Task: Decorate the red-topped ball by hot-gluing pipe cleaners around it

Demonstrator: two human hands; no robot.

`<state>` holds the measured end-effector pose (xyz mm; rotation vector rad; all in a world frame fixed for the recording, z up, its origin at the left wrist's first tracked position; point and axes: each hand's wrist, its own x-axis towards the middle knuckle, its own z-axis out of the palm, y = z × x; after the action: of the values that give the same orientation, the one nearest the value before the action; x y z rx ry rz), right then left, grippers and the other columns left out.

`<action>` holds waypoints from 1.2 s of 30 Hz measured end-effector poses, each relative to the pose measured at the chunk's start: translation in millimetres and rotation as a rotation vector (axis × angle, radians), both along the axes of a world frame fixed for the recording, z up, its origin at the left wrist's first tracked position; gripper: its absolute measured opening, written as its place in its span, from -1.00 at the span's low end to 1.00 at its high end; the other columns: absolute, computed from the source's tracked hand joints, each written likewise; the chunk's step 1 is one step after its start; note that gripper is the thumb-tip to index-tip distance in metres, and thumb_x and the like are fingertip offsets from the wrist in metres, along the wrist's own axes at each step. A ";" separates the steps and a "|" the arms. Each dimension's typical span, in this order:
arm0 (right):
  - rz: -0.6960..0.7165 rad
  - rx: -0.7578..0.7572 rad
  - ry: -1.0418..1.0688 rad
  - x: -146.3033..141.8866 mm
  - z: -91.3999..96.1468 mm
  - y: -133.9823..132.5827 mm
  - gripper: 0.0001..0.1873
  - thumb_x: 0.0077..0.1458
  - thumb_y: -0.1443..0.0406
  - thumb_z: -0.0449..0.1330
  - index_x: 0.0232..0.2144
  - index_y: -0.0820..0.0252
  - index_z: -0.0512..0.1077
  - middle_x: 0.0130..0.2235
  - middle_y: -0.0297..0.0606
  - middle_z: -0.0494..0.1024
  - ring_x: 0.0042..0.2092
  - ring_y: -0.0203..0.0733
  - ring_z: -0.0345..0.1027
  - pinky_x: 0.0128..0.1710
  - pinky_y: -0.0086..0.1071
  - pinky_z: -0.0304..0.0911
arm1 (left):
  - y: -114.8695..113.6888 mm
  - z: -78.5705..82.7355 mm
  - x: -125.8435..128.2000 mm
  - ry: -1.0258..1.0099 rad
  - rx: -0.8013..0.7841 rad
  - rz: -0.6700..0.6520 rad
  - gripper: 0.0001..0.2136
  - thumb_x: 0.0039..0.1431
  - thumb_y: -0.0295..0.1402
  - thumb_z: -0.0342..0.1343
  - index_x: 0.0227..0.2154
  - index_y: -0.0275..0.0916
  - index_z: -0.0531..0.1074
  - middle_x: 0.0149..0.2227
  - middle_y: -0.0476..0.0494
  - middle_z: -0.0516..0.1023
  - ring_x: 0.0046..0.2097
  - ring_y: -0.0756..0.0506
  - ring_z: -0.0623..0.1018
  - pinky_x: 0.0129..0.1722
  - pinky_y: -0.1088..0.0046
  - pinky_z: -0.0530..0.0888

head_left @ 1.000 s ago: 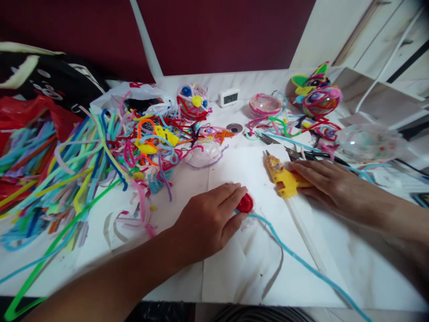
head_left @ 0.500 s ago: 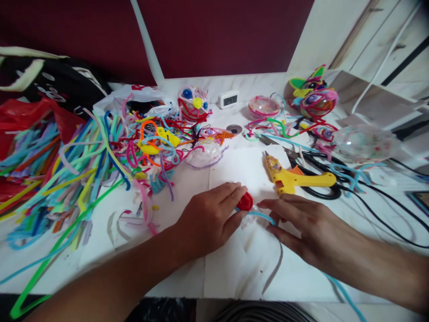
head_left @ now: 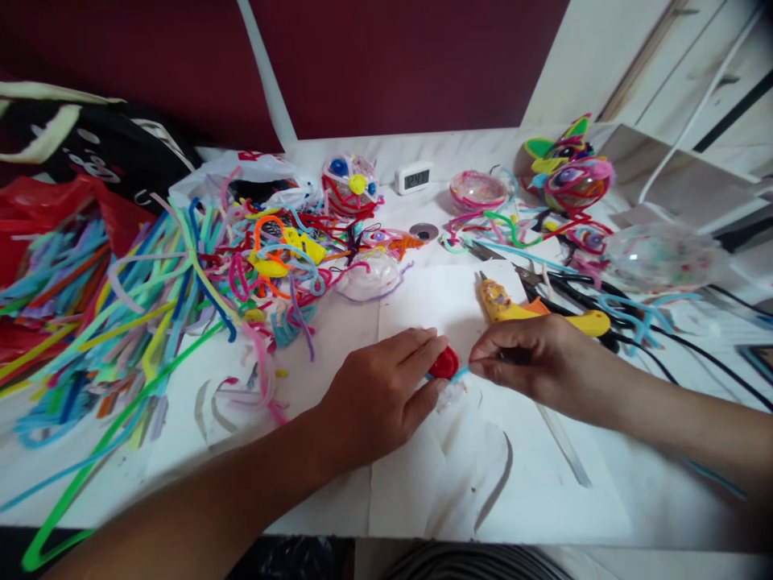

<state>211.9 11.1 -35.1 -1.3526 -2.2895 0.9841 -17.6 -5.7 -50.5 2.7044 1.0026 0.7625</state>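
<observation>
My left hand [head_left: 380, 391] is closed on a round red piece [head_left: 445, 362], its fingers on the left side and thumb below. A light-blue pipe cleaner [head_left: 461, 373] runs along the red piece's lower edge. My right hand [head_left: 537, 354] pinches that pipe cleaner between thumb and fingertips, just right of the red piece. Clear, crumpled-looking plastic [head_left: 452, 395] shows beneath the red piece. Behind my right hand lies a yellow glue gun [head_left: 513, 310], partly covered by it. Both hands are over white paper [head_left: 423, 483].
Many coloured pipe cleaners [head_left: 145, 322] spread across the left side. Pliers [head_left: 531, 278] and black cables [head_left: 658, 366] lie at the right. A small digital clock [head_left: 414, 178] stands at the back, near a decorated ball [head_left: 350, 187]. A pale strip [head_left: 564, 447] lies below my right forearm.
My right hand has shifted up and slightly left, its fingers now pinched close beside the red piece. The pipe cleaner's loose end has swung rightward. My left hand keeps its hold.
</observation>
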 end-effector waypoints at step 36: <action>0.475 0.400 -0.379 -26.2 38.4 39.1 -0.87 0.10 0.41 0.16 -0.44 0.15 0.48 -0.40 -0.32 0.55 -0.34 -0.22 0.42 -0.38 -0.39 0.09 | -2.9 0.3 1.3 -0.105 -0.101 0.024 -0.69 0.24 -0.36 0.00 0.02 -0.32 0.30 0.05 -0.26 0.47 0.09 -0.12 0.48 0.09 0.32 0.46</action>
<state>185.6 50.2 3.2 -0.9042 -2.9730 0.3513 -16.3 -8.6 -50.2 2.5429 1.0226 0.8253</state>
